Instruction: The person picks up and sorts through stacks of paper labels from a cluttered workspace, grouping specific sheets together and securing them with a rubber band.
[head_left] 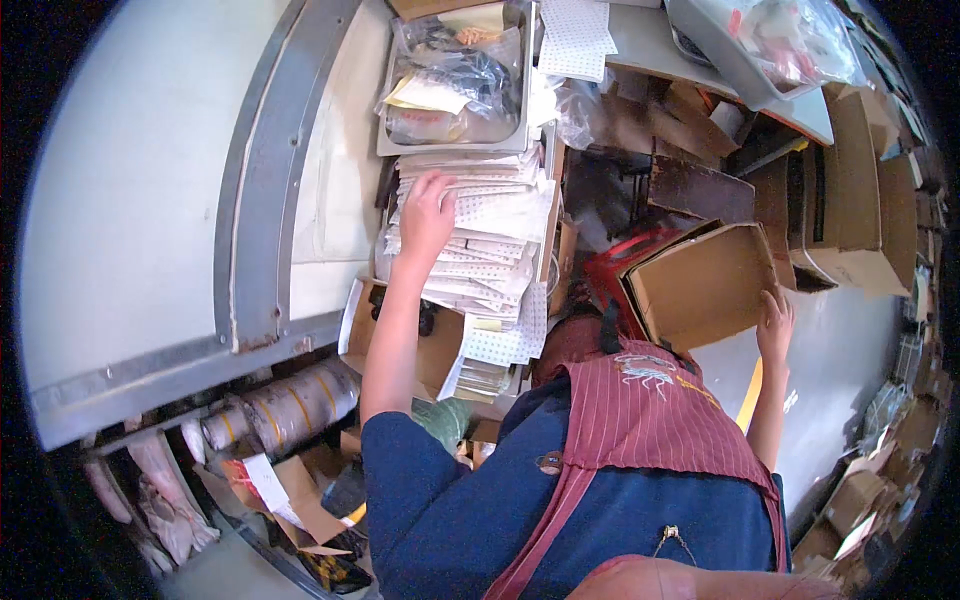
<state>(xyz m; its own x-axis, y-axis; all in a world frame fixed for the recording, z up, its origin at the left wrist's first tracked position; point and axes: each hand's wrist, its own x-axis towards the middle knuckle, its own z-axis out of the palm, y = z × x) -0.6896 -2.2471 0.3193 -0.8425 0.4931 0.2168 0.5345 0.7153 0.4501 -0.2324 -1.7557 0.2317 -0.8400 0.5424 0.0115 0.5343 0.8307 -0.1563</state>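
My left hand (428,215) rests on a long stack of white printed sheets (475,225), its fingers loosely bent over the paper near the upper left part of the stack. The sheets lie in overlapping bundles, many with rows of small marks. On the right, my right hand (775,318) grips the right edge of a shallow brown cardboard box (705,280), which is tilted and shows its bare inside. Part of that hand's fingers is hidden behind the box wall.
Beyond the sheets stands a grey metal tray (455,148) with plastic bags. Another grey bin (735,75) with bags sits far right on a table. Large cartons (850,190) stand at right. A wrapped roll (290,405) and an open carton (300,505) lie low at left.
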